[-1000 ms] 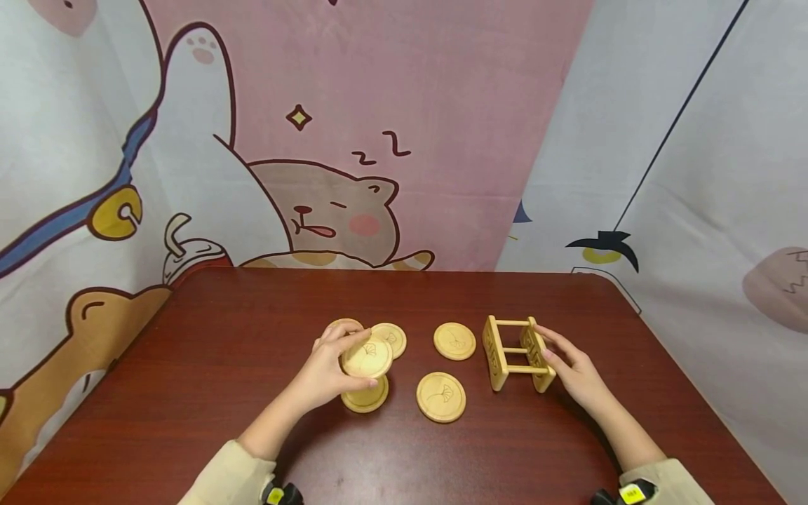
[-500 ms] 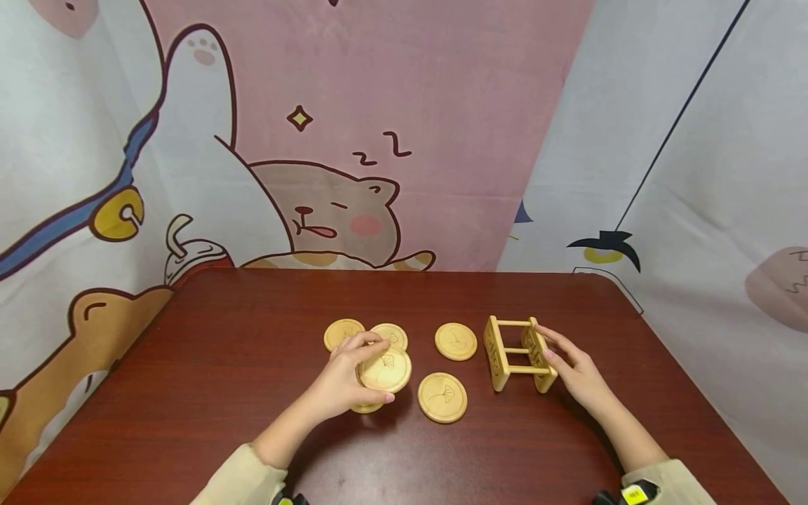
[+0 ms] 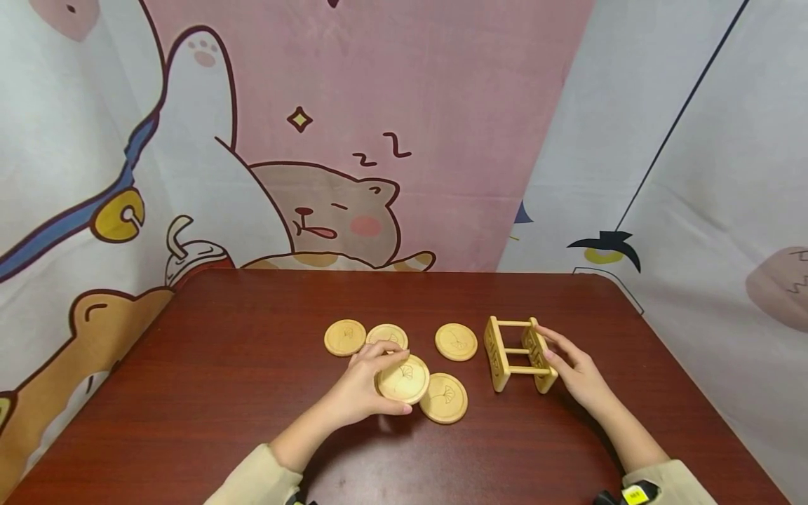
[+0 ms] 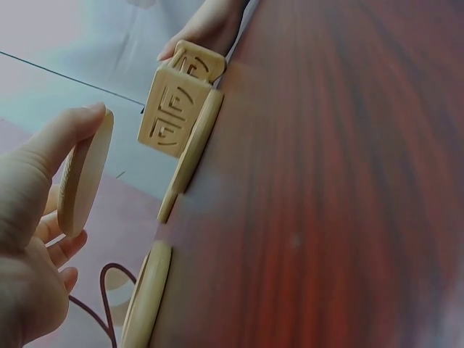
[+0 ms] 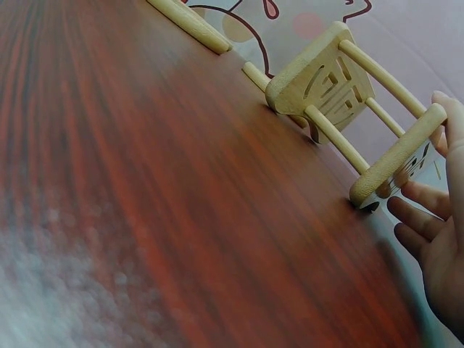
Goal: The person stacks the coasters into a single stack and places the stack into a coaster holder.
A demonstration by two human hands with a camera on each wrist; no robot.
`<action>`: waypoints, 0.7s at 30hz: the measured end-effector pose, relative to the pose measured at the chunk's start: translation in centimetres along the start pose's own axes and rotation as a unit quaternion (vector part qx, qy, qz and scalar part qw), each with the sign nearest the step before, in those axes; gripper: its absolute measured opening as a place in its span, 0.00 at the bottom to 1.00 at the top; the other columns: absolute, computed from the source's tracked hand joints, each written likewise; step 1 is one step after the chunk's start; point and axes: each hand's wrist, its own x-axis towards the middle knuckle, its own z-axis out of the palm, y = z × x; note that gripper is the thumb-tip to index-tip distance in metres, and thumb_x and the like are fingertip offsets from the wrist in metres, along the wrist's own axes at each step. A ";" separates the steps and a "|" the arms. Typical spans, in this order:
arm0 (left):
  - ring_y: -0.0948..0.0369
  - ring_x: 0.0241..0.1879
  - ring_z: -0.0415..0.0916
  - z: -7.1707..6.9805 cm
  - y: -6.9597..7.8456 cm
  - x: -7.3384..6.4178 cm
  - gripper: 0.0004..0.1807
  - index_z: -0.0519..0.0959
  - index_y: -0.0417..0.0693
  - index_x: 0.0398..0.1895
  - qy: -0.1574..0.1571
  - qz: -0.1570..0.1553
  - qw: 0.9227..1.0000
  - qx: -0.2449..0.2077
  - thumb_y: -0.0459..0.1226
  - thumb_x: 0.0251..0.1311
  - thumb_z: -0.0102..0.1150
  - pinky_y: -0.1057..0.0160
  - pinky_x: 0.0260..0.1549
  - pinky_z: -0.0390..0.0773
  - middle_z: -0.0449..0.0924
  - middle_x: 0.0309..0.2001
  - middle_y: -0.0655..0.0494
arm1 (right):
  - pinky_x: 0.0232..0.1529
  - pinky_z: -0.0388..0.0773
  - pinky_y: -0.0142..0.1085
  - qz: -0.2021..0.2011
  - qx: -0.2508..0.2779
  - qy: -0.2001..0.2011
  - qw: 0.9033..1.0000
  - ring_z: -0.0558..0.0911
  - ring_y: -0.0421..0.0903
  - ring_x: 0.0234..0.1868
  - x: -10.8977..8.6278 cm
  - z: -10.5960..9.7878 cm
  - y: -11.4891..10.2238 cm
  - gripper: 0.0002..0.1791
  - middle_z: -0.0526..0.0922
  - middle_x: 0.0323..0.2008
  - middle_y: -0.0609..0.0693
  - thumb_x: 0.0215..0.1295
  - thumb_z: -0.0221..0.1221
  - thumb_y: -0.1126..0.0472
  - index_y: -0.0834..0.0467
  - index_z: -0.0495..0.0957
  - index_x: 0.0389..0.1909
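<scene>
My left hand (image 3: pixel 369 393) grips a round wooden coaster (image 3: pixel 402 379) by its edge, thumb on the near side and fingers on the far side. The coaster, engraved with a ginkgo leaf, is held above the table and tilted. It overlaps another coaster (image 3: pixel 444 398) lying there in the head view. In the left wrist view the held coaster (image 4: pixel 85 174) is seen from its edge. My right hand (image 3: pixel 577 375) touches the outer side panel of a small wooden rack (image 3: pixel 517 353), its fingers extended along the panel. Carved side panels joined by thin rods make up this rack (image 5: pixel 330 90).
Further coasters lie flat: one at the far left (image 3: pixel 345 338), one beside it (image 3: pixel 387 336) partly behind my left hand, and one left of the rack (image 3: pixel 456 341). The dark red table (image 3: pixel 252 315) ends at a printed cloth backdrop (image 3: pixel 467 140).
My left hand has carried its coaster rightward and slightly nearer. The far-left coaster has come into full view, while one low on the left no longer shows. The right hand stays against the rack.
</scene>
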 end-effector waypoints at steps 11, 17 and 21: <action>0.61 0.60 0.62 1.6 0.4 0.8 0.43 0.75 0.40 0.60 -0.027 0.020 0.999 0.005 0.45 0.35 0.79 0.47 0.56 0.57 0.70 0.57 0.61 | 0.52 0.56 0.20 0.000 0.006 -0.002 1.000 0.65 0.28 0.58 0.0 -0.1 -0.7 0.23 0.70 0.61 0.64 0.70 0.51 0.69 0.63 0.67 0.66; 0.59 0.59 0.63 2.5 0.7 1.3 0.44 0.75 0.41 0.60 -0.029 0.036 0.999 0.022 0.46 0.34 0.79 0.48 0.57 0.58 0.71 0.57 0.59 | 0.53 0.56 0.19 0.001 0.005 -0.002 1.000 0.64 0.27 0.59 0.0 -0.1 -0.3 0.24 0.70 0.62 0.61 0.70 0.51 0.69 0.61 0.67 0.66; 0.62 0.58 0.63 3.1 1.0 1.7 0.44 0.75 0.41 0.61 -0.041 0.032 0.998 0.022 0.47 0.35 0.79 0.51 0.57 0.59 0.70 0.57 0.61 | 0.53 0.56 0.20 0.006 0.003 -0.002 1.000 0.64 0.27 0.59 -0.1 0.0 -0.1 0.23 0.70 0.62 0.60 0.71 0.51 0.68 0.61 0.67 0.66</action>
